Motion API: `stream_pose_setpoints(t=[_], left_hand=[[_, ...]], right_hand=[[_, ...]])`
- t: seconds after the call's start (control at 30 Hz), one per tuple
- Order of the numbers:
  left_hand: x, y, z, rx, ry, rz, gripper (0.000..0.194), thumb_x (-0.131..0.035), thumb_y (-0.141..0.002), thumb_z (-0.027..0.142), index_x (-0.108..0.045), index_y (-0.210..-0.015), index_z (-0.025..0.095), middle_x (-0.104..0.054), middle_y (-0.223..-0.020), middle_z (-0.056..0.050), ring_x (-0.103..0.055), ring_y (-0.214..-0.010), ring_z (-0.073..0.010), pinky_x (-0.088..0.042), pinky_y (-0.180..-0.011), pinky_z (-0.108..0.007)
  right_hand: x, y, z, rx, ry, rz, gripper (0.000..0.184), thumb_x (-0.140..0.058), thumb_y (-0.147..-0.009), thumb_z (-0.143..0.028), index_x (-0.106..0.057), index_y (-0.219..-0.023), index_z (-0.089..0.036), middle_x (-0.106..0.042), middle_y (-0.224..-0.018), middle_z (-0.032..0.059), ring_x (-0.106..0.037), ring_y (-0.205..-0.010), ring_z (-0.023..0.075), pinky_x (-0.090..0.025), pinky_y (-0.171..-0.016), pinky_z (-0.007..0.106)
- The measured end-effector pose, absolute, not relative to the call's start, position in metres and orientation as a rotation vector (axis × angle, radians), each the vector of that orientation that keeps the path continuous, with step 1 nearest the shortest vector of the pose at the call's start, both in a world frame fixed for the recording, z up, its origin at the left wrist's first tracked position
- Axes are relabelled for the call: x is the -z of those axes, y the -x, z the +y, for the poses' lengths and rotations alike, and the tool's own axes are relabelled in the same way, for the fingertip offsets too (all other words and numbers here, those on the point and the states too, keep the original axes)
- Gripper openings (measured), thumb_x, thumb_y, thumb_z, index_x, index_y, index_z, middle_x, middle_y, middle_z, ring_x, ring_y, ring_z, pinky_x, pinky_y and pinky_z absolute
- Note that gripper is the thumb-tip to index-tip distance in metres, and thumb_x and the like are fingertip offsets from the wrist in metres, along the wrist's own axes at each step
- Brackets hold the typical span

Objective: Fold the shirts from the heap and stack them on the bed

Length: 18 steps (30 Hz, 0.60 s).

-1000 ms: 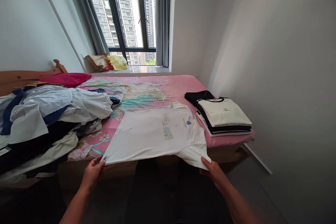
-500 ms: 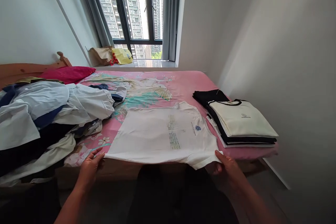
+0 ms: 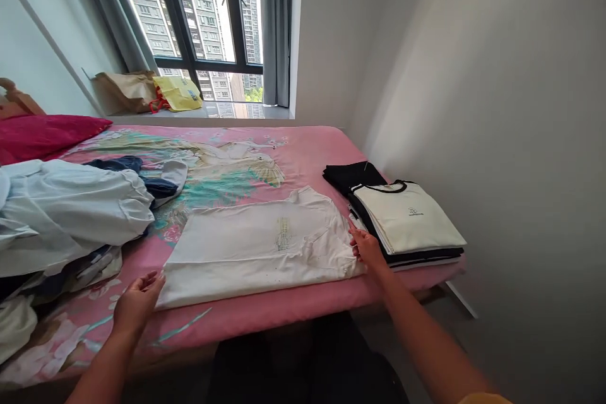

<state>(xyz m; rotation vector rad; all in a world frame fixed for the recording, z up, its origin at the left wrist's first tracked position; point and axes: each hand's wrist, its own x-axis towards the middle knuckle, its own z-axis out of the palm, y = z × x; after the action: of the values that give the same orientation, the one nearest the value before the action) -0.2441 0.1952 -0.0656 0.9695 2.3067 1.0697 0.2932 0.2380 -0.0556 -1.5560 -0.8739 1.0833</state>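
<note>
A white T-shirt (image 3: 246,249) lies flat on the bed, its near side folded over along its length so that part of the printed front is covered. My left hand (image 3: 137,303) is beside the hem end at the near left corner, fingers loosely bent and apart, with no cloth seen in them. At the collar and sleeve end, my right hand (image 3: 368,251) touches or nearly touches the shirt's edge, its index finger stretched out and the others curved. No cloth shows in its grasp.
A stack of folded shirts (image 3: 409,218), cream on top, sits at the right near a folded black garment (image 3: 353,177). Rumpled clothes (image 3: 80,202) are heaped at left before a red pillow (image 3: 52,132). Paper and yellow bags (image 3: 177,93) stand on the sill.
The shirt's near edge has been folded over away from me, covering the blue emblem. Both hands have let go of that edge. The view has shifted right.
</note>
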Motion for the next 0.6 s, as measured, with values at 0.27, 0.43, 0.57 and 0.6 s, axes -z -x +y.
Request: stream_pose_setpoints(t=[0.27, 0.43, 0.57, 0.6], left_hand=[[0.09, 0.261, 0.164, -0.71, -1.164, 2.535, 0.041, -0.05, -0.064, 0.065, -0.06, -0.095, 0.041, -0.063, -0.11, 0.013, -0.06, -0.096, -0.0215, -0.047, -0.08, -0.033], [0.085, 0.255, 0.169, -0.719, -1.135, 2.519, 0.043, -0.051, -0.062, 0.066, -0.059, -0.092, 0.037, -0.064, -0.107, 0.01, -0.059, -0.099, -0.0223, -0.047, -0.084, -0.035], [0.091, 0.249, 0.166, -0.731, -1.363, 2.501, 0.034, -0.05, -0.066, 0.058, -0.056, -0.089, 0.034, -0.059, -0.118, 0.006, -0.043, -0.125, -0.0232, -0.032, -0.105, -0.038], [0.094, 0.248, 0.165, -0.752, -1.395, 2.481, 0.032, -0.049, -0.067, 0.056, -0.055, -0.089, 0.034, -0.059, -0.118, 0.005, -0.039, -0.128, -0.0221, -0.028, -0.108, -0.037]], right_hand=[[0.1, -0.335, 0.176, -0.861, 1.576, -0.997, 0.035, -0.067, -0.059, -0.032, -0.064, -0.09, -0.017, -0.067, -0.09, 0.0058, -0.059, -0.086, 0.0195, -0.045, -0.081, 0.031], [0.099, -0.33, 0.179, -0.988, 1.53, -1.111, 0.046, -0.06, -0.063, -0.026, -0.058, -0.107, -0.016, -0.069, -0.092, 0.0058, -0.063, -0.084, 0.0186, -0.049, -0.077, 0.03], [0.1, -0.334, 0.183, -0.932, 1.637, -1.245, 0.039, -0.061, -0.064, -0.025, -0.061, -0.102, -0.018, -0.069, -0.09, 0.0037, -0.063, -0.082, 0.0179, -0.049, -0.077, 0.03], [0.1, -0.335, 0.183, -0.895, 1.663, -1.245, 0.036, -0.06, -0.064, -0.024, -0.062, -0.099, -0.019, -0.069, -0.09, 0.0034, -0.063, -0.082, 0.0179, -0.048, -0.078, 0.03]])
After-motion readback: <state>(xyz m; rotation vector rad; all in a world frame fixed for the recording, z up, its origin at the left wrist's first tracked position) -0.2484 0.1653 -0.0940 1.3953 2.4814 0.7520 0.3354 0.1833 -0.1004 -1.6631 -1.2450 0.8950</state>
